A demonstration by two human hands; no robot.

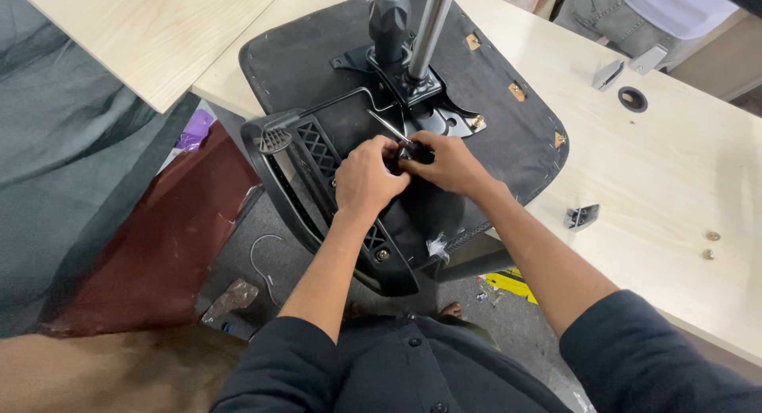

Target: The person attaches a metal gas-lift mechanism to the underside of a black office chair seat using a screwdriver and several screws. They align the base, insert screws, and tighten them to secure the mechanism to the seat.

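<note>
We see our left hand [367,177] and right hand [447,163] pressed together, pinched on a small dark fitting [409,152] on the upturned chair seat [508,135]. Just beyond them rises the chrome gas column [429,28]; beneath our left hand curves the plastic armrest [298,183]. Right of us, a metal bracket [581,216] lies on the bench [667,175].

Pale wooden tabletop [667,175], right of and beyond the fingers, with a round black grommet hole [633,99], small metal brackets [582,216] and two screws [709,245] on it; second pale wooden board [151,32], up and left of the fingers; grey concrete floor [262,262] below them; dark red sheet [159,246] at lower left; yellow scrap [508,284] under the table edge; even light.
</note>
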